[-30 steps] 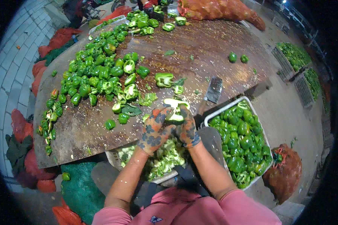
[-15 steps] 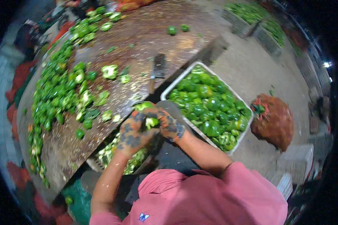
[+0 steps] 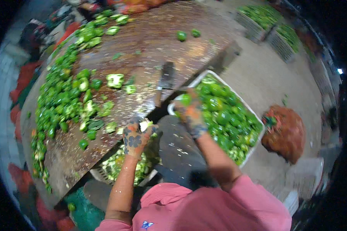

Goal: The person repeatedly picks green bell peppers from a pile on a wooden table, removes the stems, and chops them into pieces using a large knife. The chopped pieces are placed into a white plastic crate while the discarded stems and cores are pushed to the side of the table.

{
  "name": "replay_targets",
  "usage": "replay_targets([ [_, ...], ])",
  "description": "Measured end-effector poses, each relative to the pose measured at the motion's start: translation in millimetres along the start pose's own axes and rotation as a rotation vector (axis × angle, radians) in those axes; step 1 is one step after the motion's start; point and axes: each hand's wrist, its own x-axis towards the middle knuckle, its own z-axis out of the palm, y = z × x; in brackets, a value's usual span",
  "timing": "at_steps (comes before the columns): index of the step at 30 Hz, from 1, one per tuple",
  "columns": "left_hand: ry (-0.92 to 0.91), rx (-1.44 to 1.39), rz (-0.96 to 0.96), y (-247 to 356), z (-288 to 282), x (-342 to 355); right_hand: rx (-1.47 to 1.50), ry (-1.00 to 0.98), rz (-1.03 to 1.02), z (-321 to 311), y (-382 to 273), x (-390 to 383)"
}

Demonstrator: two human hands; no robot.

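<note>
My left hand (image 3: pixel 135 139), in a patterned grey-and-orange glove, is closed around a pale green-white pepper piece (image 3: pixel 145 125) at the table's front edge. Below it, a basket (image 3: pixel 101 175) holds pale pepper scraps (image 3: pixel 123 163). Blurred by motion, my gloved right hand (image 3: pixel 192 113) has a green bell pepper (image 3: pixel 186 99) in its fingers, above the left edge of a white crate (image 3: pixel 254 148). Green bell peppers (image 3: pixel 223 115) fill that crate. Just left of the right hand, a broad-bladed knife (image 3: pixel 167 75) lies on the table, its wooden handle toward me.
Many green peppers (image 3: pixel 61 96) are heaped along the left of the brown table (image 3: pixel 142 46), with cut pieces and scattered seeds. A red mesh sack (image 3: pixel 285 133) sits on the floor at right. Crates of green produce (image 3: pixel 258 17) stand far right.
My hands have parted. The right one has moved away and forward to the crate with a green pepper; the left stays near the table edge with a pale piece.
</note>
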Motion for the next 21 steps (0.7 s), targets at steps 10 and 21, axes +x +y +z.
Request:
replay_targets([
  [10, 0.111, 0.268, 0.081, -108.6, 14.5, 174.3, -0.983, -0.133, -0.212, -27.9, 156.7, 22.7],
  [21, -0.039, -0.252, 0.133, -28.9, 20.5, 156.5, 0.645, -0.194, 0.119, 65.6, 52.5, 35.9],
])
